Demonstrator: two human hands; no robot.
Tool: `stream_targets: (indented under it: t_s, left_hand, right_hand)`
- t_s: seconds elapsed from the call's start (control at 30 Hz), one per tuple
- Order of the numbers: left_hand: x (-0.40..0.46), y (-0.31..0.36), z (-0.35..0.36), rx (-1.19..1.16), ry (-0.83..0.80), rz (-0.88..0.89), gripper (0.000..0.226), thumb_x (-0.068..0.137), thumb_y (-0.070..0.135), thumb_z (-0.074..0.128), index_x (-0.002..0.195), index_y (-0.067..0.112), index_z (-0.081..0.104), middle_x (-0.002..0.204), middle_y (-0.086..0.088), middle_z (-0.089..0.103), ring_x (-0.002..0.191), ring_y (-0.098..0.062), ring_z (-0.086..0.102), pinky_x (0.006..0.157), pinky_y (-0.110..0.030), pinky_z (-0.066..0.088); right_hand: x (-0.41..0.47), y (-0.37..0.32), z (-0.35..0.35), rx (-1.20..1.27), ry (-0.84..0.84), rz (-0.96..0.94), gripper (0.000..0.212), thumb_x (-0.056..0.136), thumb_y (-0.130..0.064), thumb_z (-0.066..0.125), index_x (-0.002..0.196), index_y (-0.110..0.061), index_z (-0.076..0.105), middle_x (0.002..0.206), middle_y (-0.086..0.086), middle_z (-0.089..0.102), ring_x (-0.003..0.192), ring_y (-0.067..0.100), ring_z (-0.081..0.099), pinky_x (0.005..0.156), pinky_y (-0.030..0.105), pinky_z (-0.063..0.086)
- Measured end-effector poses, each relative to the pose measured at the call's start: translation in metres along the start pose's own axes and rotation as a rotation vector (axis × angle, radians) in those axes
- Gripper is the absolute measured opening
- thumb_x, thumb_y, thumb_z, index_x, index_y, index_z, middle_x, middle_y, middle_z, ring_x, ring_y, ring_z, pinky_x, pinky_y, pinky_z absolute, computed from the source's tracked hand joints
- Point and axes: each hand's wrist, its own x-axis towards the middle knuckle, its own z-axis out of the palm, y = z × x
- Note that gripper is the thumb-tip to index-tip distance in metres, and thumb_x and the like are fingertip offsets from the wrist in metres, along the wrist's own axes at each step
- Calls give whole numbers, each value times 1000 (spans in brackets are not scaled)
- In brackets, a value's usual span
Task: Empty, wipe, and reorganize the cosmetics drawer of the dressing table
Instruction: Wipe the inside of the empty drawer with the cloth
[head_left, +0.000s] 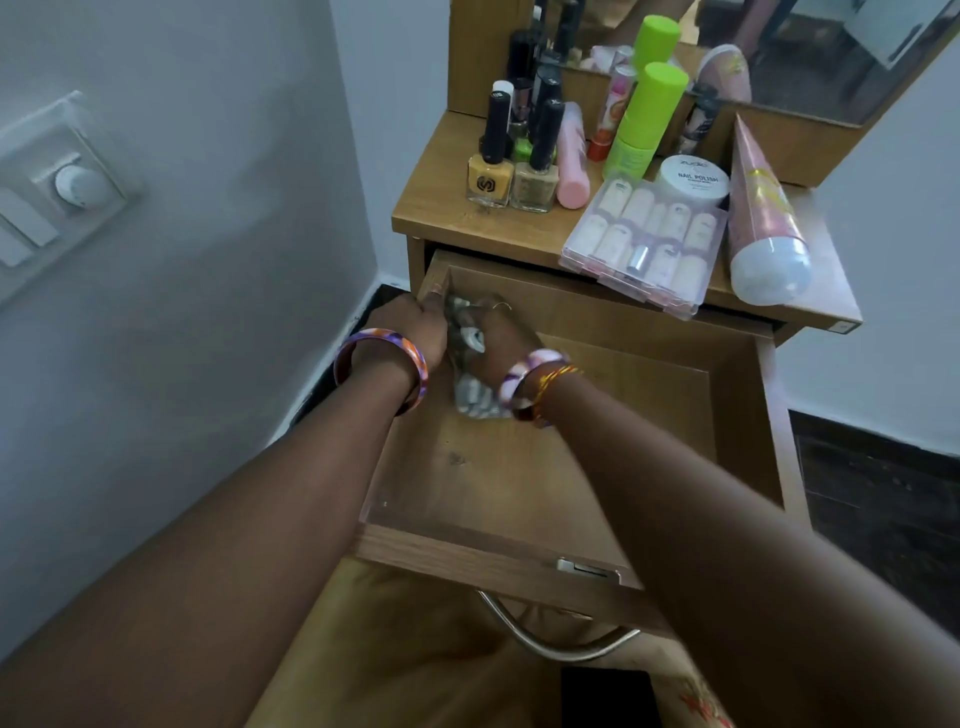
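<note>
The wooden drawer (597, 457) of the dressing table is pulled out, and its bare floor shows. In its far left corner both hands hold a crumpled grey-white cloth (475, 397). My left hand (415, 327) grips the cloth's upper part beside the drawer's left wall. My right hand (501, 338) presses on the cloth from the right, fingers closed over it. Cosmetics stand on the tabletop (441, 208): nail polish bottles (511, 171), a green bottle (644, 119), a clear box of false nails (644, 241), a white nail polish jar (693, 176) and a pink tube (763, 218).
A mirror (810, 47) stands behind the cosmetics. The grey wall at left carries a switch panel with a round dial (72, 187). A metal handle (550, 644) hangs under the drawer front. Dark floor lies to the right.
</note>
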Motion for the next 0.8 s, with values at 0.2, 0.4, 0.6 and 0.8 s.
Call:
stream_targets:
  t_s: [0.2,0.4,0.6,0.8]
  left_hand:
    - [-2,1,0,-18,-7,-13,61,101,42,20,124,-3,54,123,-22,58,113,-35,55,95,-39,40]
    - [0,1,-1,-43,-9,-30,60,101,42,21,130,-2,49,132,-22,53,121,-36,50,101,-42,37]
    - [5,-4,-1,-81,-22,-60,62,98,48,23,132,2,48,136,-21,50,124,-37,48,104,-44,36]
    - [3,-6,-5,-196,-53,-87,63,93,53,31,125,4,56,128,-19,58,117,-36,53,105,-45,39]
  right_hand:
    - [-5,16,-8,-266,-4,73,40,89,-32,52,128,-25,56,130,4,56,117,24,55,95,26,42]
    - [-14,-5,-6,-247,-37,115,51,86,-15,59,136,-15,47,136,11,52,121,26,53,95,28,45]
    - [-26,-6,-23,1024,157,570,37,90,4,49,127,5,52,108,12,68,96,19,66,80,17,51]
    - [-17,-34,14,879,106,524,48,83,1,57,130,-5,48,127,19,56,115,33,56,100,41,47]
